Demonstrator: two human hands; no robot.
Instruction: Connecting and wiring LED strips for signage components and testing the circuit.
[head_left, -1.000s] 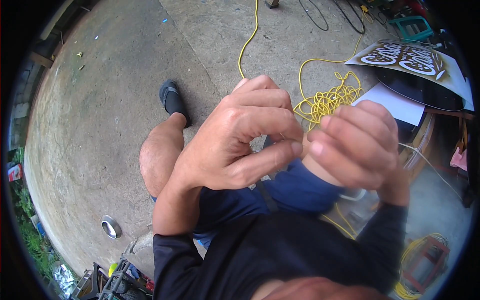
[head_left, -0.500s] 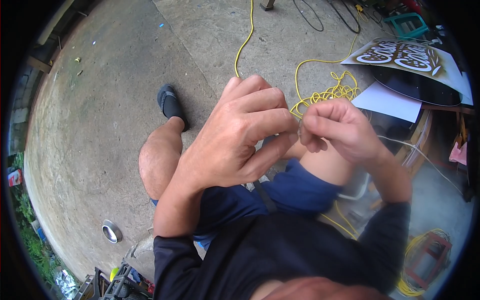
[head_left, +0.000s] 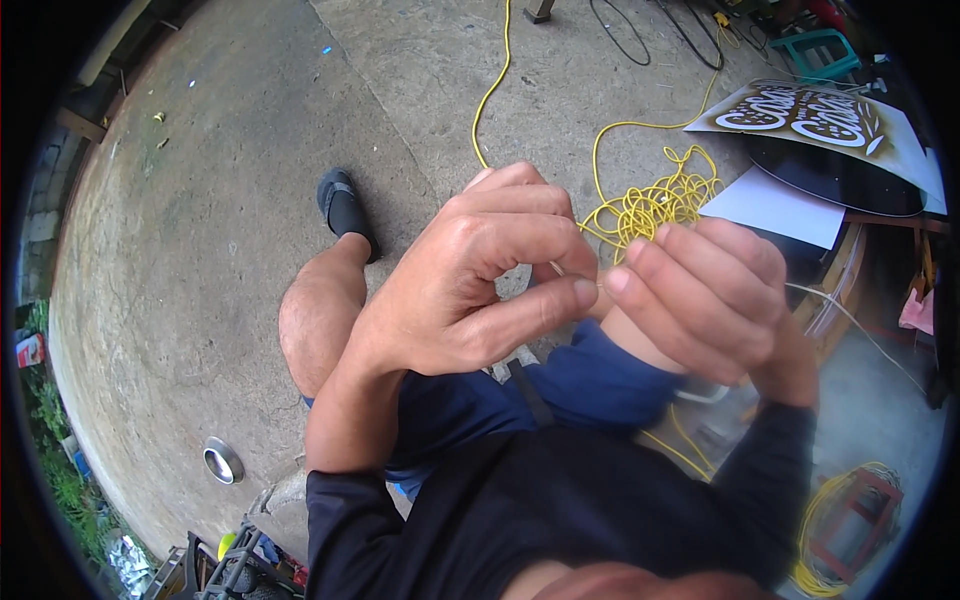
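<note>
My left hand [head_left: 480, 275] is raised over my lap, closed, thumb and index fingertip pinched together. A thin pale strand [head_left: 558, 268] shows in the gap behind its thumb; its kind is too small to make out. Close against those fingertips is my right hand [head_left: 700, 300], its fingers curled and its thumb tip meeting the index finger. Whatever lies in the right pinch is hidden by the fingers. Beyond both hands a tangled yellow cord [head_left: 665, 195] lies on the concrete floor.
A stencil-like sheet with cut lettering [head_left: 800, 118] and a white sheet [head_left: 775, 205] lie at right over a dark round panel [head_left: 840, 178]. A teal stool [head_left: 815, 55] stands behind. At lower right is a red frame wound with yellow cord [head_left: 855, 525]. A metal ring [head_left: 223, 462] sits at left.
My right hand has turned, so the backs of its fingers now face up, and its fingertips meet the left ones. The left hand has stayed nearly in place, its pinch slightly shifted.
</note>
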